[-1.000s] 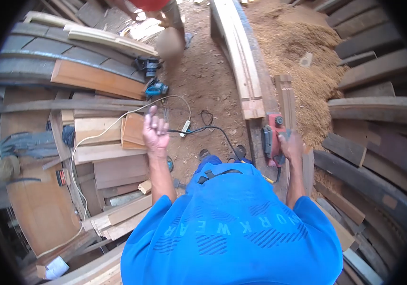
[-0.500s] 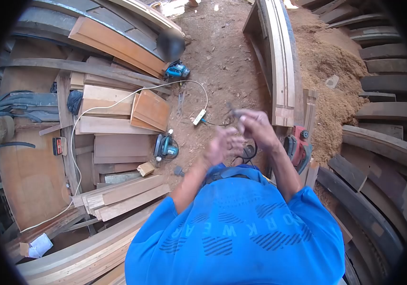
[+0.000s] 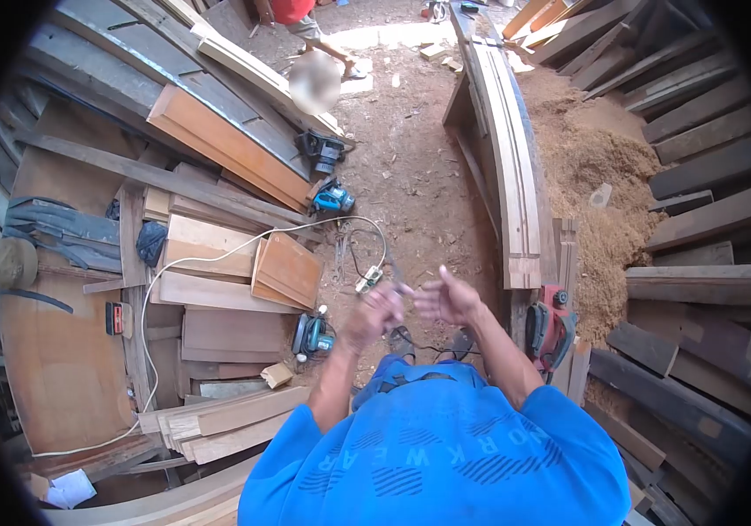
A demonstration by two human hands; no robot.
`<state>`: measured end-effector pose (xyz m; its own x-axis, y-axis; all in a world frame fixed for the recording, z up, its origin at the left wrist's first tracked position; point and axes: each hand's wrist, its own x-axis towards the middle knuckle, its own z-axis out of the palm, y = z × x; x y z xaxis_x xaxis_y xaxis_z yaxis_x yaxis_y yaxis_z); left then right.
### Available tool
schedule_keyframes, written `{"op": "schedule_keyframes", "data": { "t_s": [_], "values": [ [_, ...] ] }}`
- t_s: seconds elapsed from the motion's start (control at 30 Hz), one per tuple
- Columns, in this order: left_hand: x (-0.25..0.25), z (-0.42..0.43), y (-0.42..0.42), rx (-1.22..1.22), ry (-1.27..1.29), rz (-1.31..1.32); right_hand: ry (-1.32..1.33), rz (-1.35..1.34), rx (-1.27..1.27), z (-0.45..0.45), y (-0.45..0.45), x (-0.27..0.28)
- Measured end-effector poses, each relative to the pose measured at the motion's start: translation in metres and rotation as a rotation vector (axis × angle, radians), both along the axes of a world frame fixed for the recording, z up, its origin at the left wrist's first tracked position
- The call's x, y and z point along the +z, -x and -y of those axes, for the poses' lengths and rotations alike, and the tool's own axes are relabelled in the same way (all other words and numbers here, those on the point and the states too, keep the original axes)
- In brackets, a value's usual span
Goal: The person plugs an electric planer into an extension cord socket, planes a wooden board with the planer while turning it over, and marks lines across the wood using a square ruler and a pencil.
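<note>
My left hand (image 3: 374,316) is closed, and a black cord (image 3: 419,344) hangs below it in a loop near my feet. It seems gripped in those fingers; its end is blurred and partly hidden. Close beside it on the right, my right hand (image 3: 450,300) is open, thumb raised and fingers stretched toward the left hand. Just beyond my left hand, a white extension socket (image 3: 369,280) lies on the dirt floor, joined to a long white cable (image 3: 218,260).
Left of me lie a teal power tool (image 3: 312,335), another blue one (image 3: 332,198) and stacked boards (image 3: 226,421). On the right are a red belt sander (image 3: 552,329), a long timber frame (image 3: 516,202) and sawdust (image 3: 603,167). Another person's leg (image 3: 305,26) shows at the far end.
My right hand has gone from gripping the dark cord to open fingers. My left hand has closed, with the cord now running below it. The view has tilted up, showing another person.
</note>
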<state>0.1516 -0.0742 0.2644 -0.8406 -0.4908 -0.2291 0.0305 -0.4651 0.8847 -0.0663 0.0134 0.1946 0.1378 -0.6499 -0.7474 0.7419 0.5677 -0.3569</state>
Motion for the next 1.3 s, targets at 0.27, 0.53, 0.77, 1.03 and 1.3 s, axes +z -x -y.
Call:
{"op": "schedule_keyframes", "data": {
  "t_s": [0.27,0.53,0.77,1.03,1.3],
  "values": [
    [-0.093,-0.093,-0.001,-0.327,0.219,0.352,0.268,-0.137,0.006,0.087,0.003,0.049],
    [-0.127,-0.028,-0.062,0.446,0.312,0.596,0.778,-0.68,0.339,0.049,-0.047,0.21],
    [-0.052,0.068,-0.027,0.353,0.839,0.416,1.085,-0.806,0.522,0.055,-0.055,0.255],
    [-0.044,0.134,-0.038,0.641,0.597,0.374,0.868,-0.783,0.18,0.044,-0.032,0.223],
    [-0.052,0.179,-0.137,0.405,0.941,0.739,0.536,-0.671,0.087,0.018,-0.03,0.137]
  ]
}}
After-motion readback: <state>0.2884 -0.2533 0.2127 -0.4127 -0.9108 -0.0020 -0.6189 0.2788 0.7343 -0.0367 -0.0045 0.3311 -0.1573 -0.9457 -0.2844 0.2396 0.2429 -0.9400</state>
